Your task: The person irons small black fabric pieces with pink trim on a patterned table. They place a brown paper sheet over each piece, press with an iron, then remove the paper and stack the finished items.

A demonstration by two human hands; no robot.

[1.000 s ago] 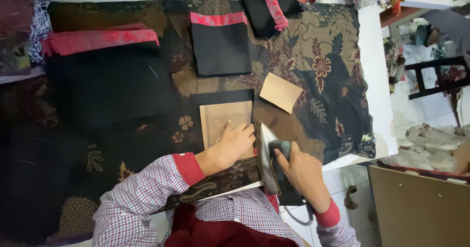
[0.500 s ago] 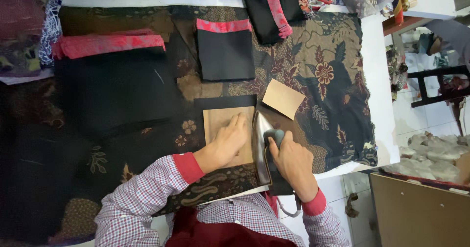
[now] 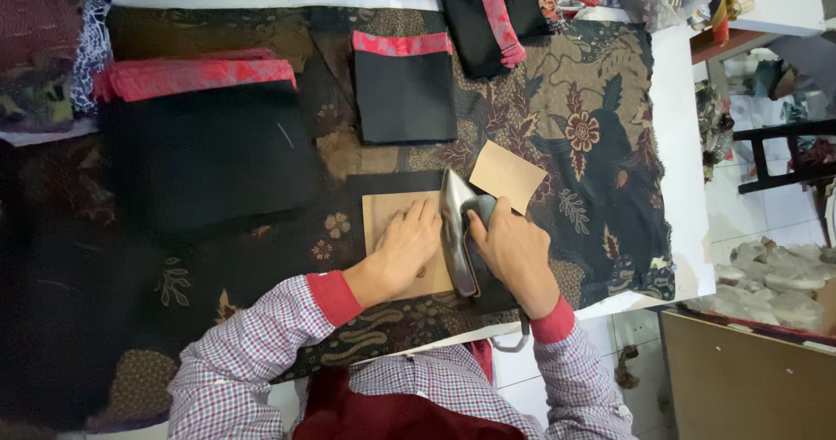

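My right hand [image 3: 512,250] grips the dark handle of a silver clothes iron [image 3: 457,227], tipped on its edge along the right side of a tan cardboard template [image 3: 383,215]. The template lies on a black fabric piece [image 3: 392,183]. My left hand [image 3: 407,247] rests flat on the template, fingers spread, right beside the iron. A second tan cardboard piece [image 3: 507,175] lies just beyond the iron's tip.
A patterned batik cloth [image 3: 592,144] covers the white table [image 3: 688,100]. A black pocket piece with a red band [image 3: 403,87] lies farther up, a larger black and red stack [image 3: 200,135] at left. More fabric [image 3: 492,9] is piled at the far edge. The table's edge is at right.
The iron has slid forward along the template's right side, away from my body, with my right hand on it. My left hand stays pressed on the template.
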